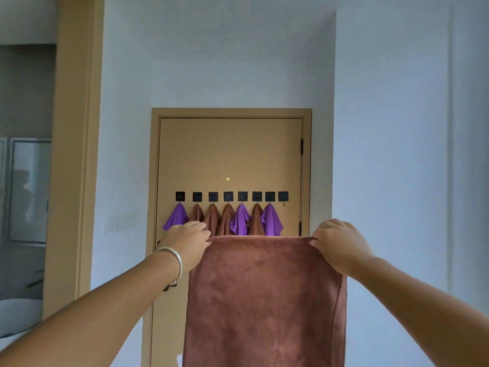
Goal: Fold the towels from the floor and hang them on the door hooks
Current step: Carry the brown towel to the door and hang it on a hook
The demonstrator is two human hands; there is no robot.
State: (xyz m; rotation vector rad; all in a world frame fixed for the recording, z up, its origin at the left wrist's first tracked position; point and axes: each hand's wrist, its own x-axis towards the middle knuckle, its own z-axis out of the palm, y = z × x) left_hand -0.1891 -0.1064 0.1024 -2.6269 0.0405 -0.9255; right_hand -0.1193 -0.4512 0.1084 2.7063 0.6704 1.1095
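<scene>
- Two bare forearms reach into view from the lower corners, with no sleeves visible.
- The left hand (189, 241) has a plain silver bangle (173, 263) just behind it, round the wrist.
- The right hand (341, 246) and its wrist wear nothing.

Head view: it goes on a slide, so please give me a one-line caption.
Both hands, left and right, hold a brown towel spread before a door; one hook is free.

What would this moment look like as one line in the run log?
left hand: pinches towel corner | right hand: pinches other corner | brown towel: held up, hanging flat | last hook: free
</scene>
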